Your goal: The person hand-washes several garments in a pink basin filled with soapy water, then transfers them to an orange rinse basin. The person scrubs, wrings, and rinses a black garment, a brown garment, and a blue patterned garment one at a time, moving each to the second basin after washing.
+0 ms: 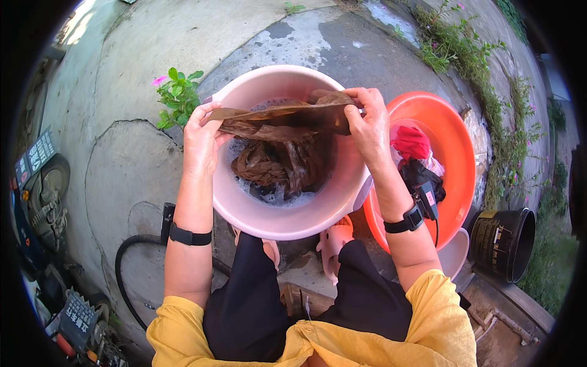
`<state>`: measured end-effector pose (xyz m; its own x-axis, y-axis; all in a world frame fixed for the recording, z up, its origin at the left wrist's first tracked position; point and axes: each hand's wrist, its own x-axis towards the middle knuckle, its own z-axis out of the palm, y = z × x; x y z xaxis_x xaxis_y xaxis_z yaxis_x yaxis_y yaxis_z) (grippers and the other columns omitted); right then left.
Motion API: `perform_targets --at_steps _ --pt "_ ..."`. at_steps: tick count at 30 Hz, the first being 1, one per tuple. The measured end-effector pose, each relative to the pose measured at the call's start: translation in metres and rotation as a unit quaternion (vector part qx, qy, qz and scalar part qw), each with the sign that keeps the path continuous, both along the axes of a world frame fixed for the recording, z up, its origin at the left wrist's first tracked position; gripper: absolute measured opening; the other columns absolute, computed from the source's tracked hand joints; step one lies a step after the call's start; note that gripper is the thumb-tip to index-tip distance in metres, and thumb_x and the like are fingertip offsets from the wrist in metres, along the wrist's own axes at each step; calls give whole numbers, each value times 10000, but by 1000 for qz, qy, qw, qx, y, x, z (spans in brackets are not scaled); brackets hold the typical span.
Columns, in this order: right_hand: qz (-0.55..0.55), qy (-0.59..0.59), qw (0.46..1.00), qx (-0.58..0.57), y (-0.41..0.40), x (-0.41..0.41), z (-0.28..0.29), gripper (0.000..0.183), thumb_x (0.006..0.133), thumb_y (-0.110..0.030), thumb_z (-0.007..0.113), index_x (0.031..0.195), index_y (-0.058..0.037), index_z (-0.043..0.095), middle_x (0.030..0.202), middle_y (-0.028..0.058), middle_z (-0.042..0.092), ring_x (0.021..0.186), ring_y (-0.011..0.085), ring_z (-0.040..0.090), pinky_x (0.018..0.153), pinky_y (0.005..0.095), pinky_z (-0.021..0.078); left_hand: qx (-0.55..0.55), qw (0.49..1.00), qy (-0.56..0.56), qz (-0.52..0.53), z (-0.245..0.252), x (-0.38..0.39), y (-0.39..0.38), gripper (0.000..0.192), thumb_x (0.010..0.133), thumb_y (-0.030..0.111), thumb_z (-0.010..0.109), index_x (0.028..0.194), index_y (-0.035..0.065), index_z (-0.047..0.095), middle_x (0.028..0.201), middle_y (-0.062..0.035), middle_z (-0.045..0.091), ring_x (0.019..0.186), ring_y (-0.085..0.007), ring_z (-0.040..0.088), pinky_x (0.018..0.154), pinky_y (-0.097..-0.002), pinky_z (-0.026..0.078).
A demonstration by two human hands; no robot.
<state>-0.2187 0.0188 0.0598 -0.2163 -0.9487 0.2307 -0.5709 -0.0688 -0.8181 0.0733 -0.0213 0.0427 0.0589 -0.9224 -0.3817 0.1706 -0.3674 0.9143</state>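
A wet brown garment (pixel 275 167) lies partly in the soapy water of a pale pink plastic basin (pixel 284 225). Its upper edge is stretched between my two hands above the basin. My left hand (pixel 204 133) pinches one end of that edge at the basin's left side. At the other end, my right hand (pixel 369 121) has thumb and fingers closed on the cloth near the right rim. Foam floats around the submerged folds, and the lower part of the garment is hidden in the water.
Right of the basin stands an orange tub (pixel 458 137) holding red cloth (pixel 410 142) and black cloth. A black bucket (pixel 502 245) lies tilted farther right. A black hose (pixel 121 270) curves over the concrete at left, near parked motorbikes (pixel 50 202). A flowering plant (pixel 179 98) grows beside the basin.
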Motion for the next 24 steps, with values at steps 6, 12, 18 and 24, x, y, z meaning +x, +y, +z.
perform_targets --at_steps 6,12,18,24 --pt "2 -106 994 6 -6 -10 -5 306 757 75 435 977 -21 626 921 106 577 814 225 575 777 293 476 29 995 93 8 -11 -7 5 238 960 101 570 1191 54 599 1122 -78 663 990 -204 664 825 -370 565" --pt "142 54 986 61 2 -13 -3 155 714 -2 496 869 -10 505 853 119 532 753 260 544 705 319 445 4 998 57 21 -16 -10 6 315 970 109 526 1264 17 587 1181 -90 652 1063 -190 641 907 -323 524" --pt "199 184 953 135 17 2 8 108 781 -104 610 864 -57 560 835 148 640 829 378 631 712 471 485 -24 998 -28 -60 18 -5 6 322 953 70 486 1247 -23 577 1168 -89 646 1046 -162 630 909 -310 506" --pt "200 -157 950 181 16 -6 72 137 965 -125 574 935 -8 639 808 -18 627 784 40 554 677 212 454 -115 967 -97 -204 108 15 6 260 896 0 498 1116 -32 633 1062 -62 664 969 -130 621 867 -265 485"
